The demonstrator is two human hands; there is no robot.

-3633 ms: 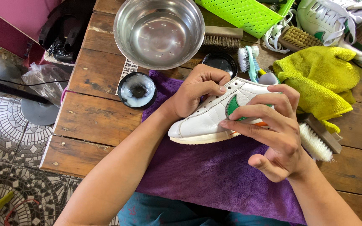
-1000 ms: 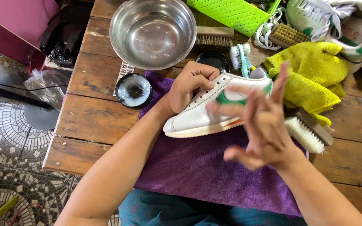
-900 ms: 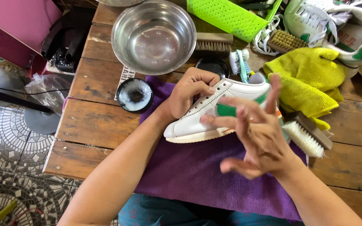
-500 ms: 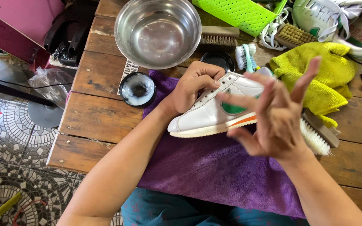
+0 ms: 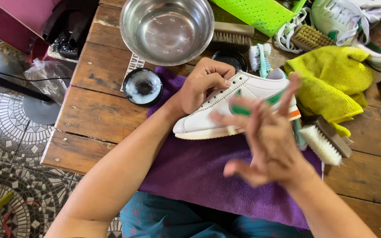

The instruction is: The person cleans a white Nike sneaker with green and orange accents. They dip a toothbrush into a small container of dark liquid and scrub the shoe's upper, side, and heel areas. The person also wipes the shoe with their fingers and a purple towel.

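A white sneaker (image 5: 208, 119) with a green side mark and an orange heel stripe lies on its side on a purple cloth (image 5: 199, 176). My left hand (image 5: 201, 83) grips the shoe's upper from above and holds it steady. My right hand (image 5: 265, 141) hovers blurred over the shoe's side, fingers spread, with the fingertips at the green mark. Nothing is held in the right hand.
A steel bowl (image 5: 166, 26) and a small open tin of white paste (image 5: 143, 86) stand behind the shoe. A yellow cloth (image 5: 331, 83), a white-bristle brush (image 5: 325, 143), a toothbrush (image 5: 261, 57), wooden brushes, a green tray and a second sneaker (image 5: 358, 22) crowd the right. The table edge (image 5: 58, 158) drops to tiled floor.
My right hand has kept moving back and forth across the shoe's side with spread fingers. The left hand has held the shoe in the same spot throughout.
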